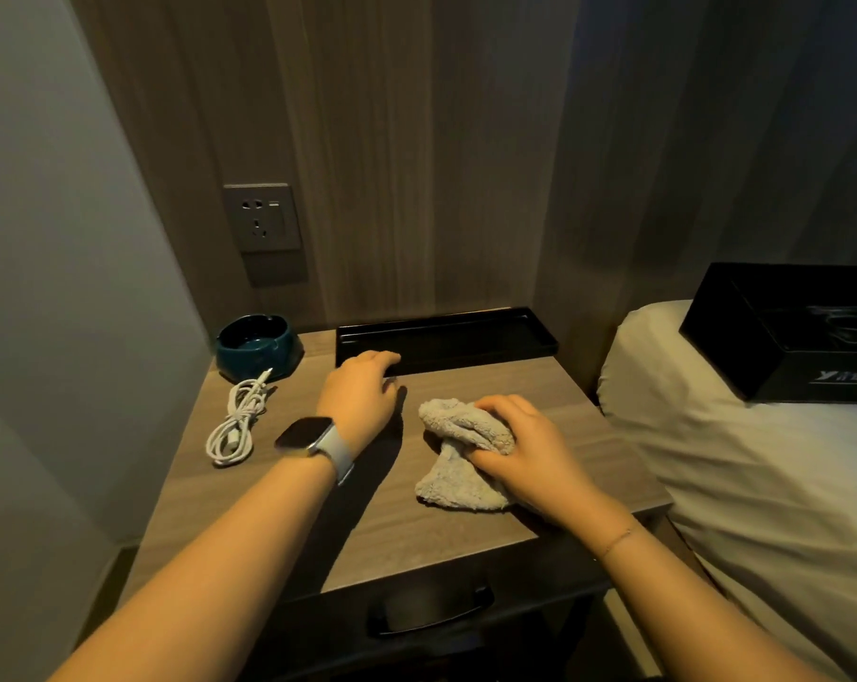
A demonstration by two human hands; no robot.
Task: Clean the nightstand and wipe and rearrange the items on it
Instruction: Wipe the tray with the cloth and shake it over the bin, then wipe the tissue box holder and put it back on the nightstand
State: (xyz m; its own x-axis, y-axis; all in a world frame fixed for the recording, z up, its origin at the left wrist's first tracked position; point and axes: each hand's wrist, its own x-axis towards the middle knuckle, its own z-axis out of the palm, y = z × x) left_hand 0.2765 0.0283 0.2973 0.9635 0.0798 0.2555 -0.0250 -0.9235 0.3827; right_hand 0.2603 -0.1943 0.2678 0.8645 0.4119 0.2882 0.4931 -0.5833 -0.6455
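A wooden nightstand (392,524) fills the middle of the head view. My right hand (525,445) grips a crumpled beige cloth (458,460) on its top, thumb and fingers curled over the fabric. My left hand (362,391), with a watch on its wrist, reaches to the near left corner of a long black tray (490,337) at the back; its fingers touch the tray's front rim. A dark teal ashtray (257,344) stands at the back left. A coiled white charging cable (237,420) lies in front of it.
A bed with a white sheet (761,465) lies right of the nightstand, and a black tissue box (790,332) sits on its pillow. A wall socket (263,218) is above the ashtray. A drawer handle (431,615) shows on the nightstand's front.
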